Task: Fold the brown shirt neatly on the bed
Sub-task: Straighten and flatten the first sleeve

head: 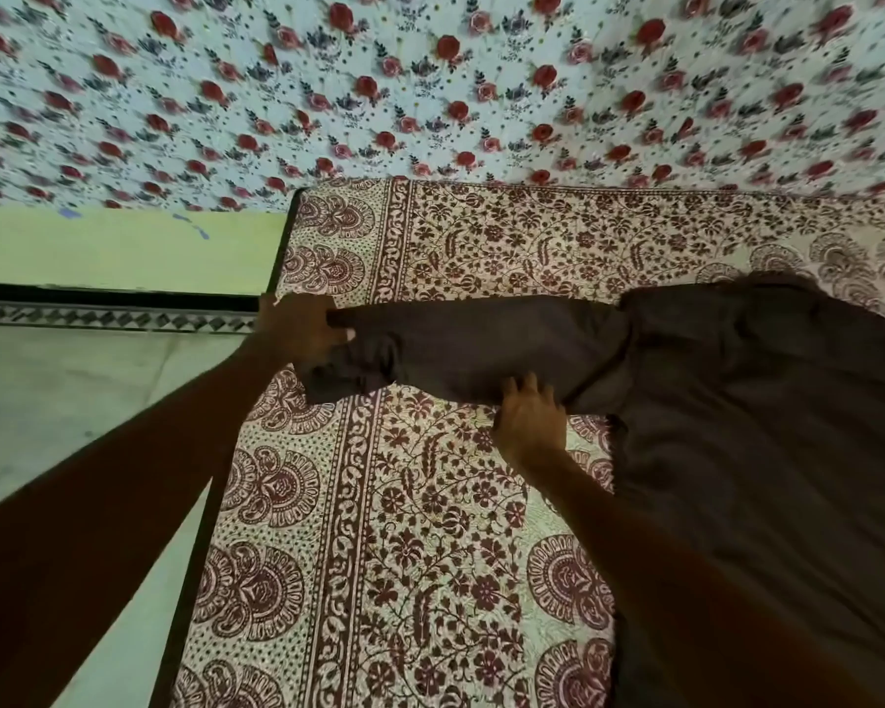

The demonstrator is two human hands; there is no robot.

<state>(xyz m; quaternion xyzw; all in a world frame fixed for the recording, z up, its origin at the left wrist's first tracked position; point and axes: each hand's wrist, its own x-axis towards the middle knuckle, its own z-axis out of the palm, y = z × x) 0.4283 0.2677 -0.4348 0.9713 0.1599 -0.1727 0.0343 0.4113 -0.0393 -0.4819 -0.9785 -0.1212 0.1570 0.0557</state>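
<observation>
Two hands are on the brown shirt (736, 426), which lies spread over the right side of the bed (430, 528) with one sleeve (481, 344) stretched out toward the bed's left edge. Your left hand (297, 329) is closed on the cuff end right at that edge; your right hand (530, 421) rests on the sleeve's near edge close to the shoulder, fingers curled, though whether it pinches cloth or only presses you cannot tell. Pull too hard with the left and the body may drag and wrinkle, or the cuff may slip off the bed toward the floor (72, 401). Most of the shirt's body runs out of view at right and below, so collar, hem and the other sleeve stay unseen, and the dark cloth hides its creases.
</observation>
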